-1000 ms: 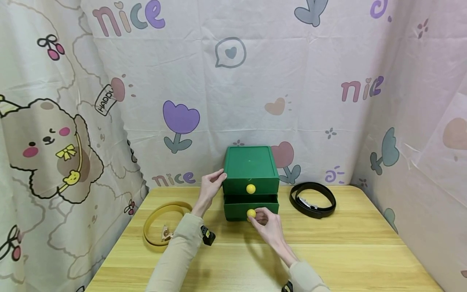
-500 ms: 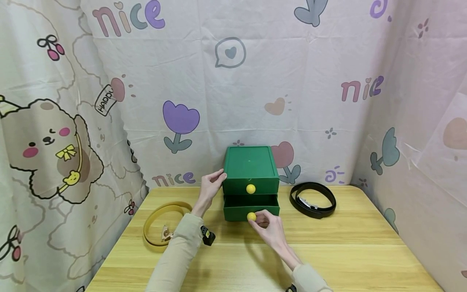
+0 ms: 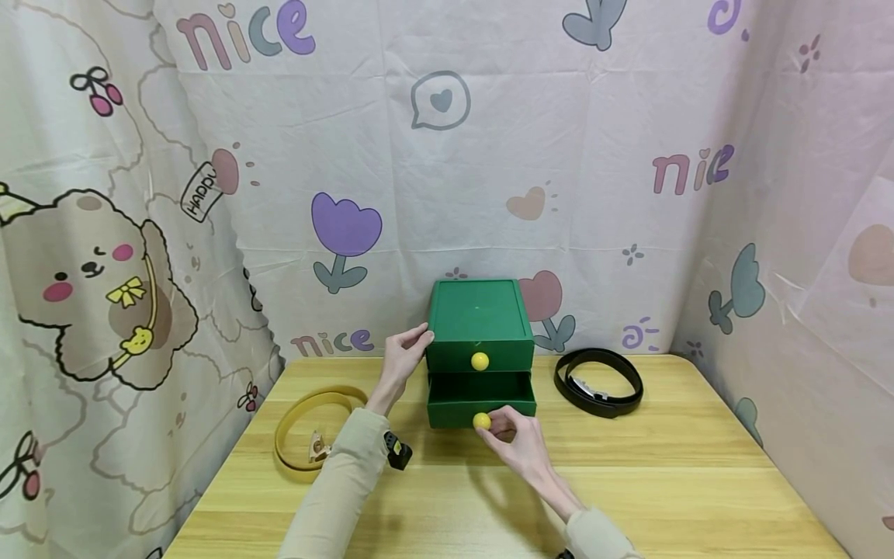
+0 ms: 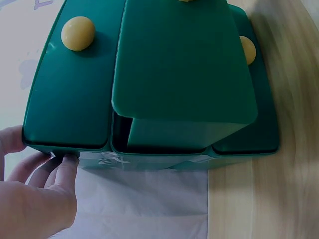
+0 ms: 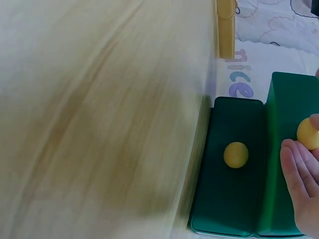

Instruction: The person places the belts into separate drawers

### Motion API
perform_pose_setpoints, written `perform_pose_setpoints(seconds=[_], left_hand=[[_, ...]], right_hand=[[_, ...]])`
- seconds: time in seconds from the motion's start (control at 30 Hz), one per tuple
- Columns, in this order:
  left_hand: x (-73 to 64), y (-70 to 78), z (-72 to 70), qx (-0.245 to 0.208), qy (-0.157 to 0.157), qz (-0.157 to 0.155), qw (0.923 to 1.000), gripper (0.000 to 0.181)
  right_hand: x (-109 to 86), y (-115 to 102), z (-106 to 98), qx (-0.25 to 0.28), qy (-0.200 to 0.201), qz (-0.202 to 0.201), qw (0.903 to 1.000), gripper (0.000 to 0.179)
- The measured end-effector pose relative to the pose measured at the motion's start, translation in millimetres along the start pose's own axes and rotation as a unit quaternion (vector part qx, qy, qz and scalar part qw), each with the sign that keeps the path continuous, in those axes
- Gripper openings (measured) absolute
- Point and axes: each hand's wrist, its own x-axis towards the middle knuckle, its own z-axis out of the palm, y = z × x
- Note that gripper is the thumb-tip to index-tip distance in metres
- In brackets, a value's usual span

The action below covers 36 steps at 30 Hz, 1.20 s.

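Note:
A green three-drawer cabinet point(image 3: 479, 309) with round yellow knobs stands at the back of the table. My left hand point(image 3: 402, 359) grips its upper left front corner; in the left wrist view the fingers bend against the cabinet's side. My right hand point(image 3: 520, 444) pinches the yellow knob point(image 3: 481, 421) of the middle drawer point(image 3: 447, 415), which juts well out and shows a dark inside. The top drawer point(image 4: 70, 94) is fully in. Below the pulled drawer, the bottom drawer point(image 5: 229, 194) is also in, its knob point(image 5: 236, 155) untouched.
On the wooden table point(image 3: 663, 497), a coiled tan belt point(image 3: 285, 423) with a gold-coloured buckle lies left of the cabinet, partly behind the left sleeve. A coiled black belt point(image 3: 632, 404) with a silver buckle lies to the right. Patterned cloth point(image 3: 482, 155) hangs behind and on both sides.
The middle drawer has slid farther out toward me, with my right hand moving along on its knob. My left hand has stayed at the cabinet's corner.

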Motion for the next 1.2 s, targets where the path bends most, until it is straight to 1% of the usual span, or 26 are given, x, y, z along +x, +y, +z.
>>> perform_pose_setpoints(seconds=[0.27,0.4,0.47,0.6,0.67,0.73,0.9,1.2], left_hand=[[-0.2,0.5,-0.1,0.002,0.000,0.001,1.0000,0.042],[-0.2,0.8,-0.2,0.000,0.000,-0.001,1.0000,0.042],[0.1,0.9,-0.2,0.000,0.000,-0.001,1.0000,0.042],[0.6,1.2,-0.7,-0.001,0.000,-0.001,1.0000,0.042],[0.7,1.4,-0.9,-0.002,-0.001,-0.001,1.0000,0.041],[0.8,1.3,-1.1,-0.003,-0.001,-0.002,1.0000,0.041],[0.1,1.1,-1.1,-0.002,-0.002,0.000,1.0000,0.042],[0.9,-1.7,-0.4,-0.005,-0.005,0.003,1.0000,0.043]], right_hand=[[-3.2,1,-2,-0.009,-0.011,-0.036,0.9992,0.018],[-4.0,0,-2,-0.026,-0.010,-0.058,0.9979,0.020],[-4.1,-4,-3,-0.031,-0.011,-0.068,0.9971,0.021],[-4.0,-22,-9,-0.029,-0.020,-0.094,0.9949,0.020],[-4.5,-29,-11,-0.026,-0.026,-0.101,0.9942,0.020],[-4.8,-23,-11,-0.029,-0.030,-0.102,0.9939,0.019],[-5.8,-1,-10,-0.026,-0.044,-0.091,0.9946,0.018],[-10.1,0,-13,-0.021,-0.051,-0.123,0.9909,0.019]])
